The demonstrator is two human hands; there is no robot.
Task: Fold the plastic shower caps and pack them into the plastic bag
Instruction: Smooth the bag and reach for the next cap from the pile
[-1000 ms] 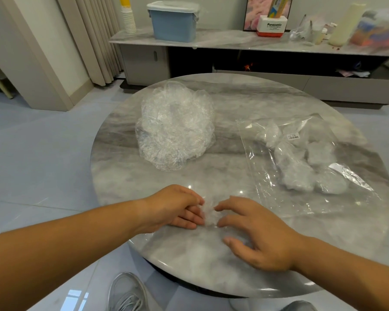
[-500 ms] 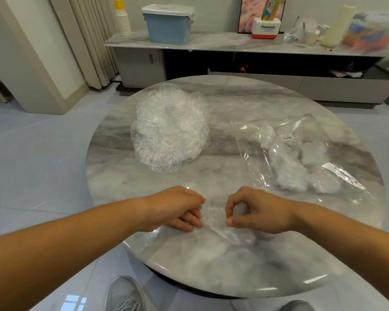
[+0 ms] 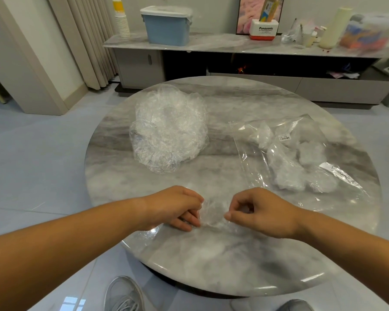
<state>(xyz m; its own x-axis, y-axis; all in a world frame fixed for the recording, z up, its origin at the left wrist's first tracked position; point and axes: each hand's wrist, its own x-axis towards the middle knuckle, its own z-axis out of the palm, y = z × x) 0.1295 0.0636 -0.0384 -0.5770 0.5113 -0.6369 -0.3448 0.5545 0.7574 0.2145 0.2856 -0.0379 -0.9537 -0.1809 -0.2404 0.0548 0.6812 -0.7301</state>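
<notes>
My left hand (image 3: 173,207) has its fingers curled and pinches the left edge of a clear shower cap (image 3: 212,213). My right hand (image 3: 263,213) pinches the right edge between thumb and forefinger, with the other fingers tucked in. Both hands sit low over the near part of the tabletop (image 3: 234,254), and the cap is bunched between them, touching the marble. A fringe of film trails out under my left hand toward the near-left rim.

Assessment: the fold is in progress and this cap is not yet compact.

Farther out, the pile of caps (image 3: 170,129) lies unfolded at the far left, well apart from my hands. The plastic bag (image 3: 245,140) lies flat to the right with several folded caps (image 3: 285,173) inside. I cannot tell which end is its mouth.

Risks noted:
- The film looks thin and slick, so an edge pinch could slip and the fold spring open.
- The gathered hem may pull the bundle loose once I release it.
- The trailing fringe could catch under my wrist and drag.
- Because the bag lies flat, pushing a cap in one-handed could slide the bag across the smooth marble or spill the packed caps.
</notes>
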